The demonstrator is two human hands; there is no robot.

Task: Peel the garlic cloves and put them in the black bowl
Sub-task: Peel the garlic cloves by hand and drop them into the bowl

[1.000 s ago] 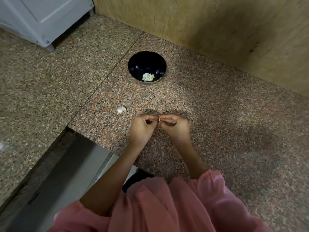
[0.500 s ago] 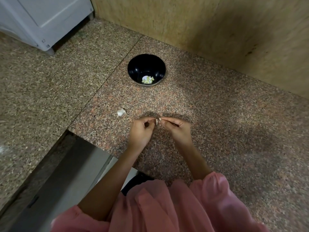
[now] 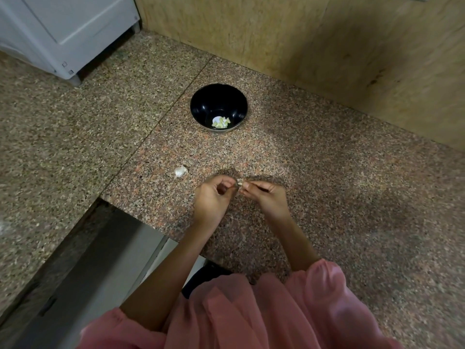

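Mid-frame hands: left hand (image 3: 211, 200) and right hand (image 3: 268, 197) meet fingertip to fingertip, both pinching one small garlic clove (image 3: 240, 183) above the granite counter (image 3: 327, 185).
Done: a few peeled cloves (image 3: 221, 122) lie in the black bowl (image 3: 214, 102), upper centre.
Left: the pinched garlic clove, probably mid-peel, plus one unpeeled clove (image 3: 180, 171) on the counter, left of the hands.
Hard to make out: how much skin remains, since fingertips cover most of the garlic clove.

1. Counter (image 3: 327, 197): speckled stone, smooth, with a faint sheen.
2. Bowl (image 3: 201, 104): black, smooth and glossy.
3. Wall panel (image 3: 302, 34): matt, grainy wood.
4. Sleeve (image 3: 314, 298): thin, soft pink cloth.
5. Garlic clove (image 3: 180, 171): dry, papery white skin.
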